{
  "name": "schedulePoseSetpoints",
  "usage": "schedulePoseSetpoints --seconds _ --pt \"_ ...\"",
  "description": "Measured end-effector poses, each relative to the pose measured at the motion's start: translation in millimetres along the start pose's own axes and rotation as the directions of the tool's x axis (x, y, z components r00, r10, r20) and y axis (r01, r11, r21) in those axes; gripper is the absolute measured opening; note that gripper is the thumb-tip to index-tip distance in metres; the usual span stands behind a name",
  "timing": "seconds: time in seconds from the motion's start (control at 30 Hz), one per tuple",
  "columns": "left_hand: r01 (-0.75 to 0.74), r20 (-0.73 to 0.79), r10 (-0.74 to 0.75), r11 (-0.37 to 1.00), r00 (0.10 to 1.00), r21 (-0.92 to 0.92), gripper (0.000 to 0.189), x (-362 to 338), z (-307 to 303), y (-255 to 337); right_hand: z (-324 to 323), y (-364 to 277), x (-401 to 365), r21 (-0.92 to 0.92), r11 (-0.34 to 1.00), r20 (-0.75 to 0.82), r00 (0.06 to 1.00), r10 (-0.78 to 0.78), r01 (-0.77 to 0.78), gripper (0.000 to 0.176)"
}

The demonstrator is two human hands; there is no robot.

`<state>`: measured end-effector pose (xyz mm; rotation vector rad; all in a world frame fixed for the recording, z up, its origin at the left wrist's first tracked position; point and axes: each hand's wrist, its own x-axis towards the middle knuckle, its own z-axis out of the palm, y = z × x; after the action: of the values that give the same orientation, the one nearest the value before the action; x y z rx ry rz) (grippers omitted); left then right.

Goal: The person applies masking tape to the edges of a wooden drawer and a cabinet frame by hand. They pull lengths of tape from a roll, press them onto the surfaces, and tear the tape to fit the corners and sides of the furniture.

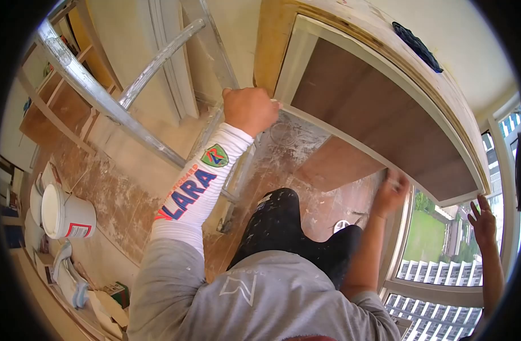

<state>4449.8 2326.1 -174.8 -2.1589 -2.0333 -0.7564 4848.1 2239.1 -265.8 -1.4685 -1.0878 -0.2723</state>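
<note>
A brown panel in a white frame [380, 108] sits along the underside of a wooden box-like unit [274, 45] overhead. My left hand [251, 112], in a white printed sleeve, is closed at the near-left corner of that frame, thumb side against its edge. The frame's lower edge meets my right hand [392, 193], which is blurred by motion; its grip does not show clearly. Another person's hand [484, 221] reaches up to the frame's right end, fingers spread near the corner.
A paint-spattered metal ladder [110, 108] stands at left. Beyond it on the dusty tiled floor is a white bucket [70, 213]. A brown board [340, 165] lies below the panel. Dark cloth [417, 46] rests on the unit. Windows [436, 227] line the right side.
</note>
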Motion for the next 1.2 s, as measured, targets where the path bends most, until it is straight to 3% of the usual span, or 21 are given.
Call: schedulePoseSetpoints --seconds 0.03,0.1,0.2,0.4,0.6,0.83,0.93,1.03,1.2 --pt "-0.005 -0.008 0.005 1.000 1.000 0.000 0.037 -0.4 0.7 -0.7 24.3 -13.2 -14.5 0.020 0.988 0.185 0.971 -0.153 0.152 0.023" --pt "-0.014 0.004 0.014 1.000 1.000 -0.009 0.036 -1.2 -0.1 -1.6 60.8 -124.4 -26.8 0.039 0.948 0.461 0.836 -0.298 0.316 0.016" --pt "-0.025 0.000 0.025 1.000 1.000 -0.003 0.040 -0.8 2.0 -4.1 125.4 -183.3 -35.4 0.176 0.913 0.515 0.756 -0.404 0.368 0.016" --pt "-0.043 0.014 0.044 0.996 0.999 -0.080 0.037 -2.4 7.9 -10.1 163.8 -196.7 -48.5 -0.013 0.847 0.409 0.776 -0.481 0.532 0.022" --pt "-0.074 -0.026 0.071 0.988 0.997 -0.136 0.027 -4.7 17.8 -12.6 184.1 -186.8 -59.7 -0.045 0.801 0.221 0.788 -0.575 0.598 0.022" --pt "-0.115 0.064 0.132 0.967 0.989 -0.227 0.025 -4.1 20.0 -19.8 187.4 -186.6 -56.2 -0.081 0.809 0.228 0.801 -0.554 0.583 0.023" --pt "-0.188 -0.003 0.192 0.955 0.981 -0.232 0.024 -3.9 20.7 -25.6 190.5 -183.7 -53.4 -0.064 0.788 0.259 0.772 -0.580 0.613 0.023" --pt "-0.196 -0.104 0.184 0.974 0.977 -0.113 0.022 -5.8 22.1 -20.4 191.3 -191.1 -55.8 -0.030 0.750 0.317 0.718 -0.619 0.661 0.023" --pt "-0.097 -0.068 0.089 0.988 0.994 -0.124 0.020 -7.3 21.9 -16.3 198.1 -197.1 -56.4 -0.029 0.777 0.362 0.731 -0.578 0.629 0.023"
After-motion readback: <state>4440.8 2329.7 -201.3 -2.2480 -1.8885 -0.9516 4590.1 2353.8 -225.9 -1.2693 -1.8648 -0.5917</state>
